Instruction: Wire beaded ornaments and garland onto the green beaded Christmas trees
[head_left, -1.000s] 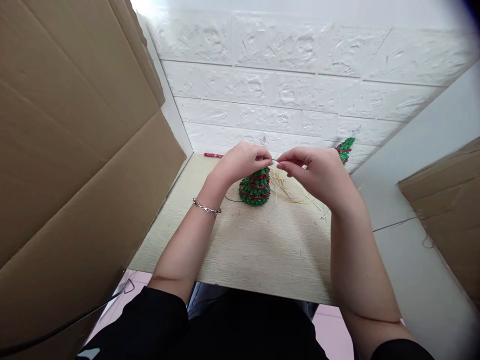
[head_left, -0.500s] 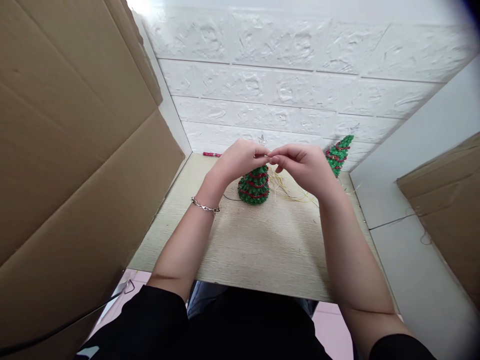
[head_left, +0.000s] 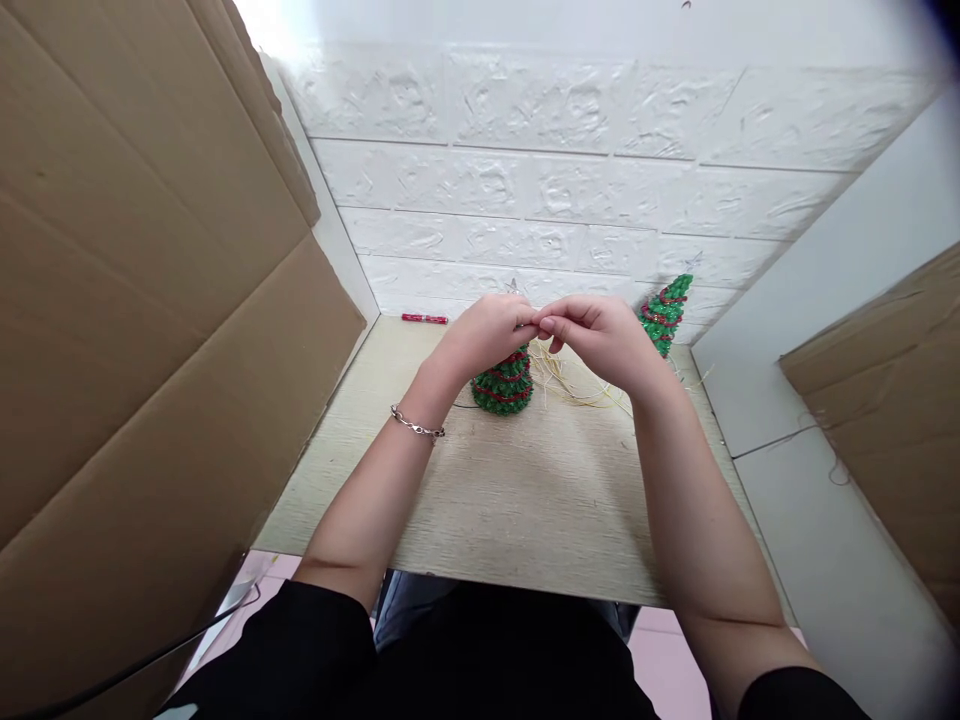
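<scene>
My left hand (head_left: 491, 335) and my right hand (head_left: 600, 335) meet fingertip to fingertip over the table, both pinched closed. What they pinch is too small to make out. Just below and behind my left hand stands a small green beaded Christmas tree (head_left: 502, 388) wound with red garland. Its upper part is hidden by my hands, but a clear star (head_left: 513, 287) shows above them. Past my right hand a second green tree (head_left: 666, 315) with red garland leans to the right, its base partly covered by my hand.
Yellow and white threads (head_left: 570, 378) lie tangled on the wooden table (head_left: 525, 500) between the trees. A red pen-like stick (head_left: 424, 318) rests by the white brick-pattern wall (head_left: 480, 235). Cardboard (head_left: 187, 330) walls off the left; a white panel (head_left: 795, 500) and more cardboard (head_left: 885, 390) bound the right.
My hands stay joined at the fingertips, with only slight shifts of the fingers. The whole view has tilted a little, so the wall and trees appear slightly lower and further left.
</scene>
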